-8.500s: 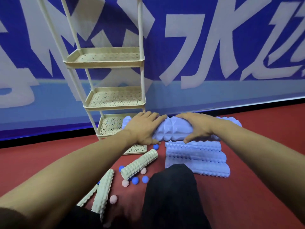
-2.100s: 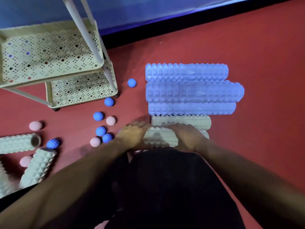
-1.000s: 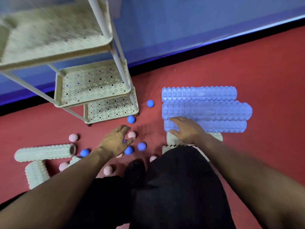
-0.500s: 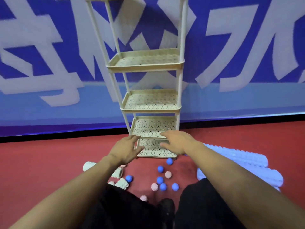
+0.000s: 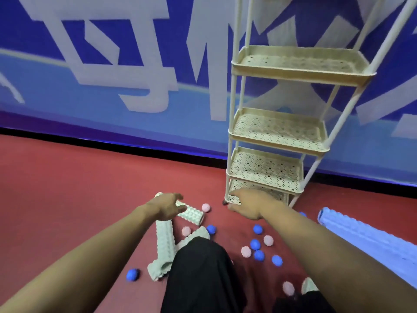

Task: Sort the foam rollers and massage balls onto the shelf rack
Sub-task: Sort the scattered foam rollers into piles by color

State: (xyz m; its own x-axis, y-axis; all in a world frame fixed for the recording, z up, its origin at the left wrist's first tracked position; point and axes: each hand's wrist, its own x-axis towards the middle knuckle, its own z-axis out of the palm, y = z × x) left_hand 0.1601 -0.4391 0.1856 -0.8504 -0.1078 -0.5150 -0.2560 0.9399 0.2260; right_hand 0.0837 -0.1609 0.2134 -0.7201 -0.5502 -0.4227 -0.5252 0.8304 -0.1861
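Observation:
A cream shelf rack (image 5: 277, 132) with several perforated trays stands against the wall at right, all visible trays bare. My left hand (image 5: 165, 205) hovers with fingers apart over a white-green foam roller (image 5: 191, 214) on the red floor. Two more white-green rollers (image 5: 164, 245) lie by my knee. My right hand (image 5: 248, 205) is spread open in front of the rack's lowest tray, holding nothing. Blue spiky balls (image 5: 255, 244) and pink spiky balls (image 5: 246, 251) are scattered between my arms. A lavender-blue roller (image 5: 352, 227) lies at right.
A blue and white banner wall (image 5: 112, 75) with a black base strip backs the red floor. My black-clad knees (image 5: 203, 279) fill the lower middle. One blue ball (image 5: 132, 274) sits apart at lower left.
The view has swung left, so the rack now sits at right. My left hand has reached out over a white-green roller; my right hand stays low by the rack's bottom tray.

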